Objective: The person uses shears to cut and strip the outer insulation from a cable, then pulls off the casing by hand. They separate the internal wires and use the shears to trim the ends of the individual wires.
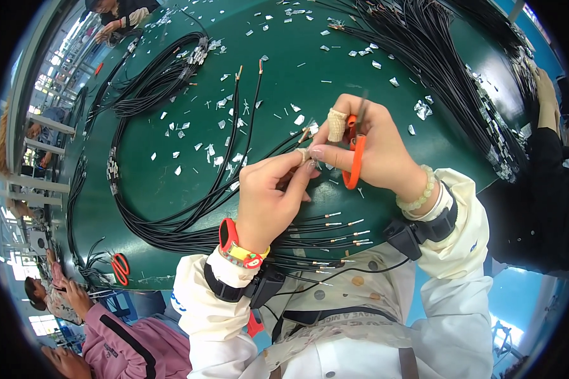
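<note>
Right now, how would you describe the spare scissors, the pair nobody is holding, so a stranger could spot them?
Start at the green table and follow its near edge to the person's left, past the left hand. The spare scissors lie there beside the black cables, close to the edge. Their handles are orange like the pair in the right hand, but no hand touches them.
</note>
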Action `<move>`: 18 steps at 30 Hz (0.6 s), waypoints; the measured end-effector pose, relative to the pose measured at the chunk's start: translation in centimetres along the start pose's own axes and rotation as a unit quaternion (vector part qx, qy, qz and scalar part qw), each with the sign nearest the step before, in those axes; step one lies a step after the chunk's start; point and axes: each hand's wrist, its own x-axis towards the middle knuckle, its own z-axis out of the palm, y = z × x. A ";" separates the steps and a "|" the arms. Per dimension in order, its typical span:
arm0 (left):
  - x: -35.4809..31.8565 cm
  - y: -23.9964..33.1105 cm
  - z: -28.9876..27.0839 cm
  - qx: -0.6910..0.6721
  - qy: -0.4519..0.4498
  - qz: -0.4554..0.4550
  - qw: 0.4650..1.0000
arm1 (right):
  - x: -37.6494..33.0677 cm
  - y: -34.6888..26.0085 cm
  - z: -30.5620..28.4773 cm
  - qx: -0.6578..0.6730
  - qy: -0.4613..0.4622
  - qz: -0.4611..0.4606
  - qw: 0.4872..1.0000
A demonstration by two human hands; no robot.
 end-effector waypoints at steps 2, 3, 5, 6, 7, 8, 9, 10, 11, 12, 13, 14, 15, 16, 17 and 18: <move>0.2 0.2 0.1 -0.001 0.000 0.000 1.000 | 0.1 -0.1 -0.1 -0.004 -0.022 0.006 1.000; 0.4 0.3 0.1 -0.001 0.000 0.002 1.000 | 0.1 -0.2 0.0 -0.020 -0.017 0.007 1.000; 0.5 0.4 0.3 0.000 0.001 0.001 1.000 | 0.1 -0.3 -0.1 -0.051 -0.006 0.010 0.999; 0.5 0.3 0.5 -0.015 0.002 -0.014 1.000 | 0.0 -0.3 -0.1 -0.050 -0.007 0.011 0.999; 0.4 0.3 0.4 -0.027 0.003 -0.030 0.999 | 0.0 -0.3 0.0 -0.038 -0.030 -0.012 0.999; 0.4 0.2 0.4 -0.038 0.005 -0.045 0.998 | -0.1 -0.2 0.0 -0.027 -0.054 -0.035 0.998; 0.4 0.2 0.5 -0.034 0.006 -0.046 0.998 | -0.1 -0.2 0.0 -0.015 -0.077 -0.059 0.995; 0.5 0.2 0.7 -0.048 0.010 -0.056 0.997 | -0.1 -0.3 -0.1 -0.011 -0.078 -0.060 0.995; 0.5 0.2 0.8 -0.063 0.013 -0.065 0.996 | 0.1 -0.3 -0.3 0.010 -0.022 -0.057 0.998; 0.6 0.1 1.0 -0.080 0.017 -0.074 0.994 | 0.2 -0.5 -0.7 0.028 0.034 -0.052 0.998; 0.6 0.0 1.0 -0.079 0.017 -0.073 0.994 | 0.2 -0.5 -1.0 0.045 0.091 -0.047 0.994; 0.5 -0.3 1.0 -0.073 0.014 -0.061 0.995 | 0.1 -0.5 -1.2 0.046 0.090 -0.048 0.994; 0.4 -0.5 0.9 -0.067 0.011 -0.048 0.996 | 0.1 -0.4 -1.4 0.024 0.071 -0.026 0.997; 0.3 -0.6 0.9 -0.062 0.009 -0.036 0.997 | 0.1 -0.4 -1.5 0.002 0.052 -0.005 0.999; 0.3 -0.5 0.9 -0.062 0.008 -0.036 0.997 | 0.1 -0.3 -1.6 -0.020 0.034 0.018 0.999; 0.3 -0.4 0.8 -0.049 0.010 -0.026 0.998 | 0.0 -0.2 -1.5 -0.020 0.034 0.018 0.999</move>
